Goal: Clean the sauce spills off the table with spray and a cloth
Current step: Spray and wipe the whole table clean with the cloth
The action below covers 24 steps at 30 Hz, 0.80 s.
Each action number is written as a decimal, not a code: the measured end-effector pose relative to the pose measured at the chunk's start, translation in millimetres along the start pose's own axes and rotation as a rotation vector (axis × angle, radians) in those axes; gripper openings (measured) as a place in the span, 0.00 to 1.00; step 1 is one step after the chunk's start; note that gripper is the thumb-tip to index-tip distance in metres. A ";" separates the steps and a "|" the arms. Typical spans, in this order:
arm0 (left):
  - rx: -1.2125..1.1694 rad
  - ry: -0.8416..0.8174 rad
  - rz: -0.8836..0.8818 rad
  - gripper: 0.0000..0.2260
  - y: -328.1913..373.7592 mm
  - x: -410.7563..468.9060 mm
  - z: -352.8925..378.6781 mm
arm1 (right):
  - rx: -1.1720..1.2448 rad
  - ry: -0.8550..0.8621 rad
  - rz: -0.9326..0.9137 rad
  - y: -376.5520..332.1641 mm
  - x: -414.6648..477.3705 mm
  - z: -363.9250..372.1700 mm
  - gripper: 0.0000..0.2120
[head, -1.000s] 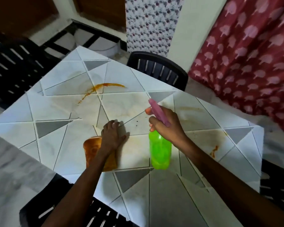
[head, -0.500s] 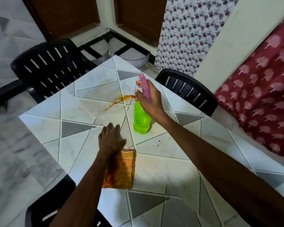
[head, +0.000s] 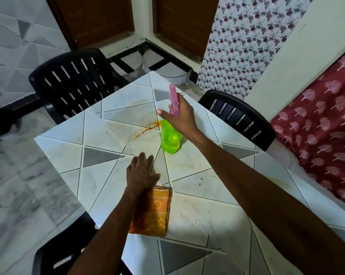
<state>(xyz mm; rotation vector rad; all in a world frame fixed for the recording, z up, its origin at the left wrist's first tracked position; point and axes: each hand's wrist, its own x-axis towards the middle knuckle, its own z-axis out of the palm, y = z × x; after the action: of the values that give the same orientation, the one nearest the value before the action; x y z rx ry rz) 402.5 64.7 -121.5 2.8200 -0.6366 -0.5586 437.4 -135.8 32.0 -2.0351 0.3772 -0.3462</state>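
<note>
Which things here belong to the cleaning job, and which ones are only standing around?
For the job: spray bottle in the right hand; orange cloth under the left hand; sauce spill on the table.
Only standing around: black chairs; red patterned fabric; floral curtain.

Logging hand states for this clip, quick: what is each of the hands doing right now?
Left hand: open, fingers straight, resting on the orange cloth.
Right hand: closed, holding the green spray bottle by its pink head.
</note>
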 end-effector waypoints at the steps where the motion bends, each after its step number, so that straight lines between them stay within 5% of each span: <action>1: -0.011 0.016 0.007 0.34 -0.1 -1.6 -0.4 | -0.065 -0.031 0.033 3.9 1.3 -3.2 0.45; 4: -0.138 0.154 0.026 0.28 -4.0 -15.1 -5.0 | -0.174 -0.124 0.114 13.3 0.6 -19.4 0.57; 8: -0.332 0.265 -0.131 0.28 -10.3 -56.0 -11.4 | -0.215 -0.121 0.133 28.9 -30.4 -42.2 0.58; 11: -0.342 0.087 -0.321 0.30 -10.8 -78.2 -7.0 | -0.181 0.052 0.215 61.2 -84.2 -41.6 0.43; 16: -0.355 -0.065 -0.439 0.29 -10.0 -100.6 3.2 | -0.155 -0.201 0.540 99.3 -195.6 -19.4 0.13; 24: -0.710 -0.119 -0.058 0.16 49.8 -132.1 -12.4 | 0.172 -0.157 0.655 115.5 -324.4 -47.8 0.06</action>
<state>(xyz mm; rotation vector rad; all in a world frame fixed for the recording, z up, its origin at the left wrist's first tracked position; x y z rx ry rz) 278.4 80.9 -54.8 2.1513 -0.2880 -0.7809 109.3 -94.9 -75.5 -1.6474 0.8492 0.1784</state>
